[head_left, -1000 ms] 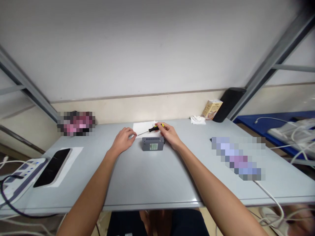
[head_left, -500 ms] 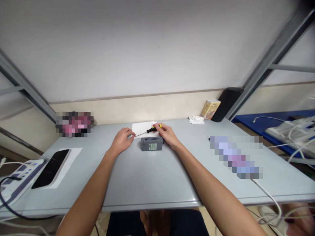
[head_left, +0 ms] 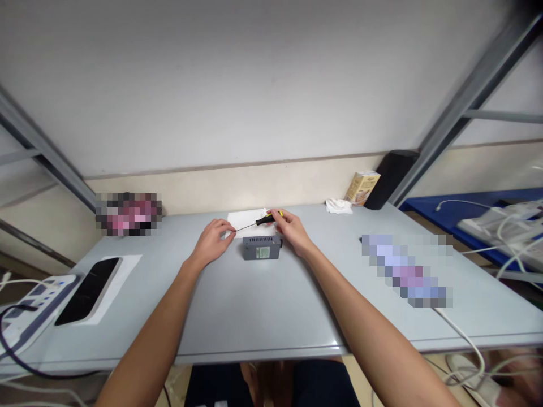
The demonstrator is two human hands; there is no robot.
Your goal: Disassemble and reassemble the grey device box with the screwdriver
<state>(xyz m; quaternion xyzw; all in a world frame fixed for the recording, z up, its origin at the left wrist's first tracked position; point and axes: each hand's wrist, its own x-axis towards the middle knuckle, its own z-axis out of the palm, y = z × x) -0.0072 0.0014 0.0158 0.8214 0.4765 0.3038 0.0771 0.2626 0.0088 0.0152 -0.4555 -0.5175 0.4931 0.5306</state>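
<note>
A screwdriver (head_left: 263, 219) with a black and yellow handle and a thin metal shaft is in my right hand (head_left: 292, 230), its fingers closed round the handle. The shaft points left and slightly down. My left hand (head_left: 214, 240) is pinched at the shaft's tip; whether those fingers grip the tip or something small is too fine to tell. Just below the shaft, a small dark grey metal box (head_left: 250, 253) with a row of vent slots and a pale label stands on the table. White paper (head_left: 241, 217) lies behind it, partly hidden by the screwdriver.
The grey table (head_left: 258, 316) carries a dark phone-like slab (head_left: 89, 291) on paper and a white power strip (head_left: 36, 308) at left. Crumpled tissue (head_left: 338, 206), a carton (head_left: 362, 188) and a black cylinder (head_left: 391, 180) stand back right. A blurred-out item with a white cable (head_left: 460, 330) lies right.
The screwdriver has shifted slightly right and up with my right hand. My left fingertips have moved a little the same way, staying at its tip. The grey box has not moved.
</note>
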